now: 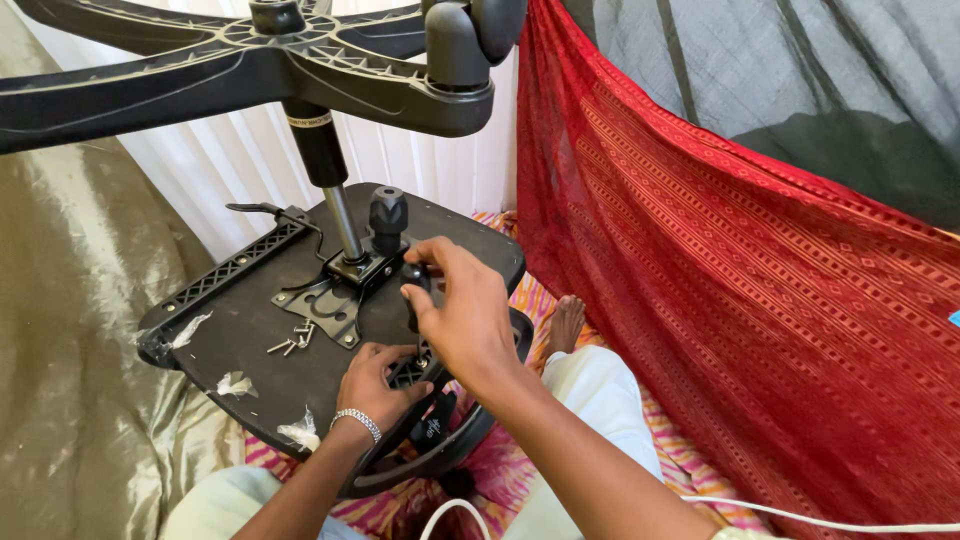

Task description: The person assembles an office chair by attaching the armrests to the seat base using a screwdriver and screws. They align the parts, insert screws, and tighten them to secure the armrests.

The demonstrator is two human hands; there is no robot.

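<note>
Right hand (pixel 462 315) is curled around a black tool handle (pixel 415 283), fingers wrapped over its top, held upright against the underside of an upturned office chair seat (pixel 240 330). Whatever tip the tool has is hidden behind the palm. Left hand (pixel 380 385), with a silver bracelet (pixel 358 422) at the wrist, presses down on the near edge of the seat, its fingers bent over a black ribbed plastic part (pixel 412 372); it grips rather than lies flat.

Just beyond the tool sits the black metal mounting plate (pixel 335 300) bolted to the seat's underside, with the gas lift cylinder (pixel 330 180) rising from it at a slight tilt and a black round knob (pixel 388 212) standing beside the cylinder. A small cluster of loose silver screws (pixel 293 340) lies on the seat to the left of the plate. Torn scraps of white wrapping (pixel 235 383) cling to the seat's left and near edges.

Overhead, the five-arm black chair base (pixel 230 65) spreads across the top of the view, one caster (pixel 470 35) hanging at its right arm. The seat rests on olive satin cloth (pixel 70 300). A red patterned cloth (pixel 720 290) hangs at the right, and the person's bare foot (pixel 565 322) shows between it and the seat. A white cable (pixel 800 520) crosses the lower right.
</note>
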